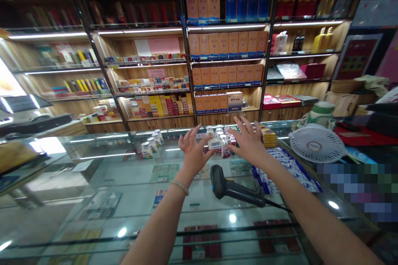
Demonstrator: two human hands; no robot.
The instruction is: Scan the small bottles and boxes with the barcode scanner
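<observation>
My left hand [193, 149] reaches over the glass counter, its thumb and index finger at the left end of a small white-labelled bottle [214, 144]. The bottle is tilted, its barcode towards me, and looks held off the glass. My right hand [248, 138] is just right of it, fingers spread and holding nothing I can see; its thumb points at the bottle group. Several small capped bottles [225, 149] stand behind and between my hands, partly hidden. More bottles [152, 144] stand in a row to the left. A black barcode scanner [238, 190] lies below my hands.
The glass counter [133, 198] shows goods beneath it. Blue-and-white packets [287, 167], yellow packs [268, 137] and a white fan [317, 143] lie at the right, near a green-and-white container [321, 112]. Lit shelves [228, 58] of boxes line the wall behind.
</observation>
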